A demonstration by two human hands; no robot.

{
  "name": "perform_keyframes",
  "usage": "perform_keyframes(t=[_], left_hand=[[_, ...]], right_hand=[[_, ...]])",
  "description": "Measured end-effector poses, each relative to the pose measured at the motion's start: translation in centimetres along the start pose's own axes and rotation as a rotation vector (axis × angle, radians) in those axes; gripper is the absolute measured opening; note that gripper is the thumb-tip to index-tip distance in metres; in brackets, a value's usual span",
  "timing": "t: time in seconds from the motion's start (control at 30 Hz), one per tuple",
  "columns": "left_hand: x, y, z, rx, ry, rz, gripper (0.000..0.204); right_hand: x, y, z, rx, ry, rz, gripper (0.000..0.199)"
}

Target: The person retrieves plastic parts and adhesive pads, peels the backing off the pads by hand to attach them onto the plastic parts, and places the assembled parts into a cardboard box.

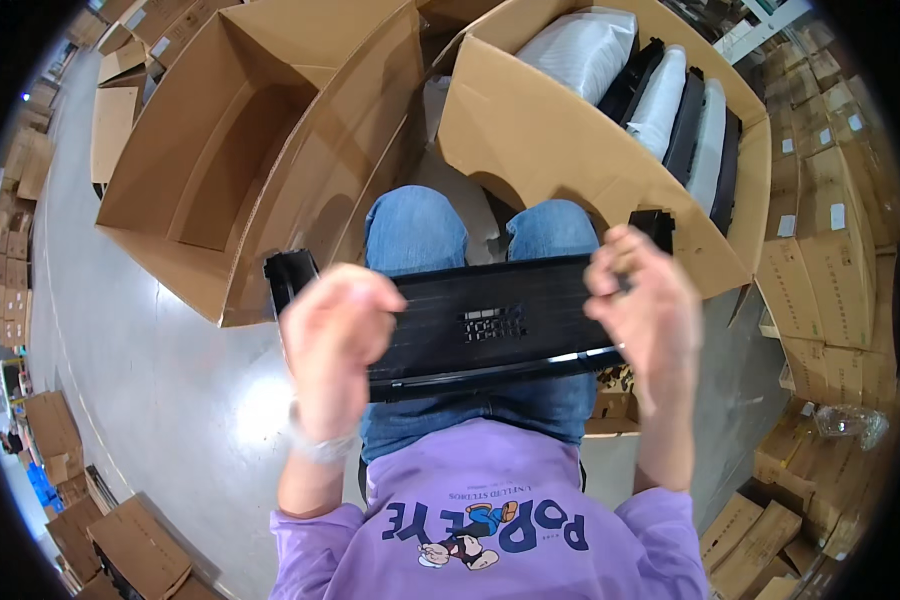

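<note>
A long black plastic panel (pixel 440 320) lies across my thighs, with raised end pieces and a small grid of slots near its middle. Over its left end is my left hand (pixel 338 325), slightly blurred, its fingers curled closed. Toward the right end, my right hand (pixel 648 300) is closed too, thumb and fingertips drawn together. Whatever either hand may hold is too small or hidden to make out. Whether the hands touch the panel I cannot tell.
Ahead on the left stands an open cardboard box (pixel 200 150). Beside it, another open carton (pixel 540 135) holds black panels between white foam-wrapped pieces (pixel 660 100). Stacked cartons (pixel 820 250) line the right side; a clear plastic bag (pixel 852 425) lies on one. More boxes (pixel 140 545) sit lower left.
</note>
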State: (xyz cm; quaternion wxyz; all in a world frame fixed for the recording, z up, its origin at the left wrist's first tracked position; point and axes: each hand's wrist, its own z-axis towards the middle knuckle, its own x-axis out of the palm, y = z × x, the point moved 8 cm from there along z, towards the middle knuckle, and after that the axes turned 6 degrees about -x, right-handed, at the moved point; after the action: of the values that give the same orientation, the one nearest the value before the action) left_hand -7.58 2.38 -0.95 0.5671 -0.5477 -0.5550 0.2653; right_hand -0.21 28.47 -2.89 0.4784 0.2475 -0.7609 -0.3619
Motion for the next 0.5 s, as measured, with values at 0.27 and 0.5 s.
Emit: perform_keyframes(t=[0.27, 0.5], left_hand=[[5.8, 5.9, 2.9, 0.013, 0.243, 0.266, 0.009], [6.1, 5.5, 3.3, 0.087, 0.22, 0.414, 0.01]], right_hand=[[1.9, -7.2, 0.0, 0.048, 0.178, 0.095, 0.021], [3.2, -6.9, 0.2, -0.026, 0.192, -0.007, 0.021]])
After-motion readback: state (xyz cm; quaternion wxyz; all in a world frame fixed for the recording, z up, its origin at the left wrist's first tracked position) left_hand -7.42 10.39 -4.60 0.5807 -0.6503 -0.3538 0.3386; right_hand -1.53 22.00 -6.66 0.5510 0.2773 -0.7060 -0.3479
